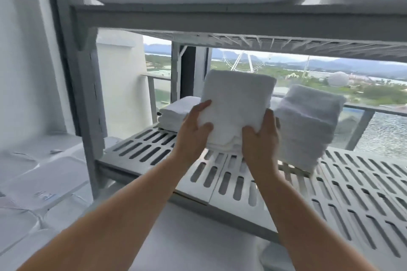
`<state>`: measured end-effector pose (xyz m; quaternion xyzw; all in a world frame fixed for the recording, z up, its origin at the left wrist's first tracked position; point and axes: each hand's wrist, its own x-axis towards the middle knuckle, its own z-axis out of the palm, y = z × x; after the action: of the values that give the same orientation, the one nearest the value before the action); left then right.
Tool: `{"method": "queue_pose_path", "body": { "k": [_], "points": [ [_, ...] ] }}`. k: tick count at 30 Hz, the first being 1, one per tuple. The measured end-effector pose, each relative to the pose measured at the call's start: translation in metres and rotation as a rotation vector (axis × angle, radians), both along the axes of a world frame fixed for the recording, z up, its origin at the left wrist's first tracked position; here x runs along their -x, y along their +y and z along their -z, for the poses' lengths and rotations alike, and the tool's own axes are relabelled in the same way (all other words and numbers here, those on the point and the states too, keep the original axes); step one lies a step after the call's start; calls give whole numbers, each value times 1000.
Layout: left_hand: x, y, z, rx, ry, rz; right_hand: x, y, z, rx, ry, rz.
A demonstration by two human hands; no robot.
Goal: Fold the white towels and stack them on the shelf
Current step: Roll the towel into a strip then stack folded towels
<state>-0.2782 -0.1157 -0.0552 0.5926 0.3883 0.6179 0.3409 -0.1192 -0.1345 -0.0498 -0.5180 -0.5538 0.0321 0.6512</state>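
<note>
Folded towel (237, 99): white, tilted up at its far edge, over the slotted shelf (341, 182); whether its near edge touches the shelf cannot be told.
Left hand (193, 132): fingers curled round the towel's left near corner, thumb on top.
Right hand (261, 141): grips the right near corner the same way.
Left of it: low stack (176, 112) of folded towels, further back.
Right of it: tall stack (308, 125), just beside the right hand.
Overhead: upper shelf (220, 20), close above.
Behind: window, Ferris wheel (240, 59) beyond.
</note>
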Motion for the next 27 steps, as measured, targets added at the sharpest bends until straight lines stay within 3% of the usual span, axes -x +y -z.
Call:
{"method": "queue_pose_path", "body": {
  "k": [3, 7, 14, 20, 25, 27],
  "points": [
    [43, 28, -14, 37, -168, 83, 37, 36, -14, 16, -39, -19],
    [81, 68, -29, -23, -193, -25, 74, 87, -28, 30, -40, -105],
    [114, 149, -48, -65, 11, -297, 109, 181, -39, 97, -2, -195],
    [136, 221, -55, -22, 84, -273, 128, 236, -33, 115, -113, -142],
    [144, 276, -10, 250, 360, -237, 132, 256, -3, 518, -8, -176],
    [145, 290, 3, 254, 421, -273, 134, 255, 6, 505, -1, -143]
  ]
}}
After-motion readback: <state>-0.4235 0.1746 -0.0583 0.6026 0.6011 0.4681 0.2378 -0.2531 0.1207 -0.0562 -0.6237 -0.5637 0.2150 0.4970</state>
